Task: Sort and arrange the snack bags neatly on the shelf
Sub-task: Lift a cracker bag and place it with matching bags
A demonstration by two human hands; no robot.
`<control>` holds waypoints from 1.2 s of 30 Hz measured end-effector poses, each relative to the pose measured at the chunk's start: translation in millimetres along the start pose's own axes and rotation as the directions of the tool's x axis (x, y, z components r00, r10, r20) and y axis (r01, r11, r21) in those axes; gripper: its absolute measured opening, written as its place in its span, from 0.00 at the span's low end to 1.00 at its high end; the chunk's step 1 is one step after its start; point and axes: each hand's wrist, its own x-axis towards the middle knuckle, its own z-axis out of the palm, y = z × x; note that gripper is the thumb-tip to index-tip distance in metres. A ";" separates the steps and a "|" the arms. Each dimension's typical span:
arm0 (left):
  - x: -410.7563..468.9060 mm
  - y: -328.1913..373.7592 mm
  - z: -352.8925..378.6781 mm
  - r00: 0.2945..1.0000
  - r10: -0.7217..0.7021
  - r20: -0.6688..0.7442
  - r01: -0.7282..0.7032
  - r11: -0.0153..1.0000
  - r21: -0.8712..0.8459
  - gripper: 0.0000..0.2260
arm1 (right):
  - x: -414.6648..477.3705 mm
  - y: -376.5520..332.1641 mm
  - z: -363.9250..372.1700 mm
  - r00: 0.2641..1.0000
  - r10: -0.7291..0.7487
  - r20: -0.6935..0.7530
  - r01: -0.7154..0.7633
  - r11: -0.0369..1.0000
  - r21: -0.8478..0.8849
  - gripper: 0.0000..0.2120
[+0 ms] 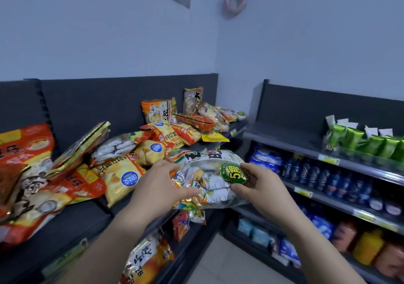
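Note:
Both my hands hold a large clear snack bag [207, 170] with a round green sticker, in the air just off the front edge of the dark top shelf [72, 222]. My left hand [161, 183] grips its left side, fingers curled over the wrapper. My right hand [255, 183] pinches its right end beside the green sticker. On the shelf behind lie several jumbled snack bags: yellow chip bags [122, 174], red and orange rice-cracker bags [28, 174] at the left, and an orange and white heap [196, 115] at the far end.
A second dark shelf unit [306, 143] runs along the right wall with green packets [367, 141], blue bottles [323, 176] and more packets below. Under the top shelf, lower shelves hold more snack bags [148, 259]. A tiled floor strip [220, 264] lies between the units.

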 end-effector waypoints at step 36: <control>604.7 67.8 171.8 0.971 0.234 0.054 -0.240 0.958 0.155 0.41 | 548.9 225.9 20.5 0.976 0.113 -0.186 -0.121 0.992 -0.029 0.10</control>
